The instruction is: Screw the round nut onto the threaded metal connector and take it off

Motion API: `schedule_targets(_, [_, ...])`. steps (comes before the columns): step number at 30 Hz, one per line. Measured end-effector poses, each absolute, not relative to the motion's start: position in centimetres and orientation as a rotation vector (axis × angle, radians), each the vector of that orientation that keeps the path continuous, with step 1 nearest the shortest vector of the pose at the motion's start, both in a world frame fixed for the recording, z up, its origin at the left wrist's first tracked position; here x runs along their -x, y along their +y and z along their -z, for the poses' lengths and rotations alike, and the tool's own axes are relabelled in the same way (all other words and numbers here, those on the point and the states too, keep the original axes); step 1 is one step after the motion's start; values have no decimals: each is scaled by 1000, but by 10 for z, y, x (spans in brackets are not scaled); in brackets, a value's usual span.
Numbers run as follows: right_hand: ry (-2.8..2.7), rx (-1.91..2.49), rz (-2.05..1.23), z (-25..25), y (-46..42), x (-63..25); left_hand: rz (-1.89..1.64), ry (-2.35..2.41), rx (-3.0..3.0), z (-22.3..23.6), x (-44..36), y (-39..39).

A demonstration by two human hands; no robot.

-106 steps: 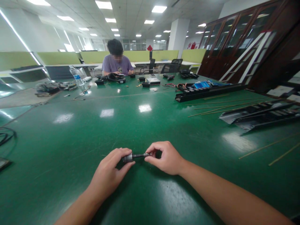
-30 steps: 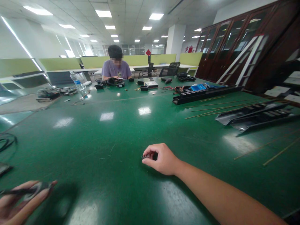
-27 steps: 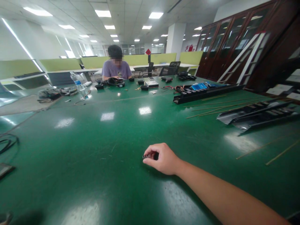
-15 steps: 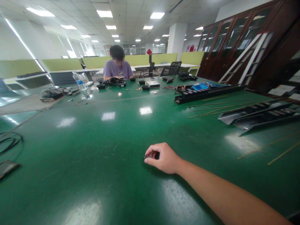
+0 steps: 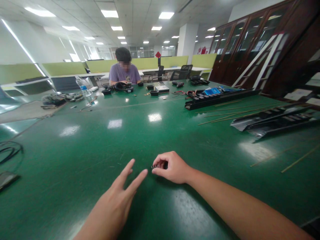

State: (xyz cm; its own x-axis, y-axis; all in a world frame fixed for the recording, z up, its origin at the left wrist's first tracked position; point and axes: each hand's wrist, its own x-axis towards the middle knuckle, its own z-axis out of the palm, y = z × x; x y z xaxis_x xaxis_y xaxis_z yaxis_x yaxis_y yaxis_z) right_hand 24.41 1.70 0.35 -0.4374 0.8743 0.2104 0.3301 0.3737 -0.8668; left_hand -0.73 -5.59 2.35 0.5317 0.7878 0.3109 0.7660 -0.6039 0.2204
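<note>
My right hand (image 5: 172,167) rests low over the green tabletop (image 5: 95,140), thumb and fingers closed on a small dark object with a row of light metallic bits (image 5: 154,166). Only its left end shows; the palm and fingers hide the rest, and its kind is too small to tell. From the lower left my left hand (image 5: 117,196) reaches in, thumb and forefinger stretched apart with nothing between them. Its thumb tip is just left of the small dark object, with a narrow gap between them.
Black metal channels (image 5: 275,123) and thin rods (image 5: 225,116) lie at the right. Farther back are a long black tray (image 5: 212,100) with blue packets and a water bottle (image 5: 83,88). A person (image 5: 124,68) sits across the table. A black cable (image 5: 10,151) lies left.
My left hand has come into view from the lower left, fingers spread, close to the small dark object. My right hand keeps its hold and has hardly moved.
</note>
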Motion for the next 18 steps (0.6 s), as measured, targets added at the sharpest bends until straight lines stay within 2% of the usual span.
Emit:
schedule_targets(2, [-1947, 996, -1023, -3, 18, -246, -522, 1185, -2896, -22, -27, -34])
schedule_targets(7, [-2013, 894, -1018, -2, 23, -249, -662, 1007, -2990, -18, -66, 0])
schedule_targets(11, [-2049, 941, -933, -1, 25, -248, -527, 960, -3035, -17, -62, 5])
schedule_targets(14, [-2054, 918, -1017, -2, 24, -248, -414, 938, -3008, -21, -56, 3])
schedule_targets(18, [-1991, 928, -1186, -6, 23, -249, -561, 1047, -2716, -36, -20, -7])
